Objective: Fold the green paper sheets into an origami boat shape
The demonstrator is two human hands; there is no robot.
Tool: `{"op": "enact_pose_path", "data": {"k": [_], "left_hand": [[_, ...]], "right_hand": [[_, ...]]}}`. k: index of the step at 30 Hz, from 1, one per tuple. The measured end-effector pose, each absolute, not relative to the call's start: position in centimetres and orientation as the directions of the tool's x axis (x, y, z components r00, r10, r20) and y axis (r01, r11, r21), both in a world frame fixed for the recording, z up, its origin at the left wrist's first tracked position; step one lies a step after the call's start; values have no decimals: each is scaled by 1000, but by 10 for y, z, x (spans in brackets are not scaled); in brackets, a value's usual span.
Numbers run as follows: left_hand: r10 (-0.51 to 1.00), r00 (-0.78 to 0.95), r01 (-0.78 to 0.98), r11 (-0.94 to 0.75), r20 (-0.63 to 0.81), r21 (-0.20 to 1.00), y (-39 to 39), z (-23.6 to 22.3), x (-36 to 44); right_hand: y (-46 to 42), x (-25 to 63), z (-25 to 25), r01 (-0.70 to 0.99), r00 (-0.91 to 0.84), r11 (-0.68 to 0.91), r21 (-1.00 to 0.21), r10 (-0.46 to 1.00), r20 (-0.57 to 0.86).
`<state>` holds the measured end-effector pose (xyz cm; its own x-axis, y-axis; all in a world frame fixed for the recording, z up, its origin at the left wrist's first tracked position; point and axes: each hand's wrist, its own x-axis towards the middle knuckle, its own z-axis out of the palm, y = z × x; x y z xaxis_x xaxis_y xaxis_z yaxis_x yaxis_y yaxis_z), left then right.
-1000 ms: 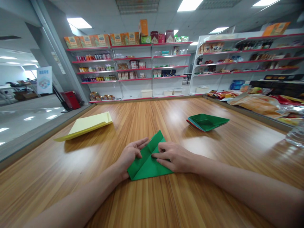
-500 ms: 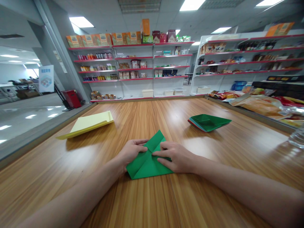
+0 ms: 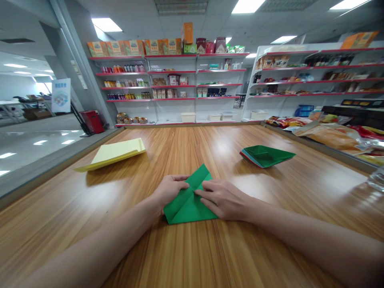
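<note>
A sheet of green folding paper (image 3: 192, 208) with crossing creases lies on the wooden table in front of me. My left hand (image 3: 172, 190) pinches its upper left edge, thumb on top and fingers partly hidden beneath. On its right side, my right hand (image 3: 220, 198) grips the paper, with the index fingertip pressed near the middle where the creases meet; the thumb lies along the lower right part. To the right sits a stack of folded papers (image 3: 267, 156), dark green on top with blue and red edges. A pad of yellow paper (image 3: 118, 154) lies to the left.
The wooden table (image 3: 156, 256) has a raised rim around it. A clear plastic item (image 3: 376, 178) stands at the right edge. Snack packages (image 3: 333, 138) lie beyond the right rim. Shelves of goods (image 3: 171, 86) stand behind the table.
The view has shifted slightly, so everything sits a little further right. My left thumb has moved slightly up along the green paper's edge. My right hand keeps nearly the same pose.
</note>
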<state>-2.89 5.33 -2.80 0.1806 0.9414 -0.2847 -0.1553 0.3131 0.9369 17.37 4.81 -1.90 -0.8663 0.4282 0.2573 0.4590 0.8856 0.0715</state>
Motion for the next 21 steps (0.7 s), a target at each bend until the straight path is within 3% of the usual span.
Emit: {"op": "enact_pose_path", "data": {"k": [6, 12, 17, 21], "left_hand": [[941, 196, -199, 313, -275, 929, 51, -27, -30], [929, 267, -311, 335, -256, 890, 45, -20, -28], [888, 362, -496, 440, -283, 749, 42, -17, -25], [905, 326, -574, 420, -275, 702, 38, -15, -22]], "right_hand": [[50, 165, -14, 356, -924, 919, 171, 320, 208], [49, 167, -17, 397, -901, 907, 140, 356, 247], [49, 165, -15, 383, -909, 912, 147, 343, 236], [49, 164, -14, 399, -902, 909, 123, 365, 230]]}}
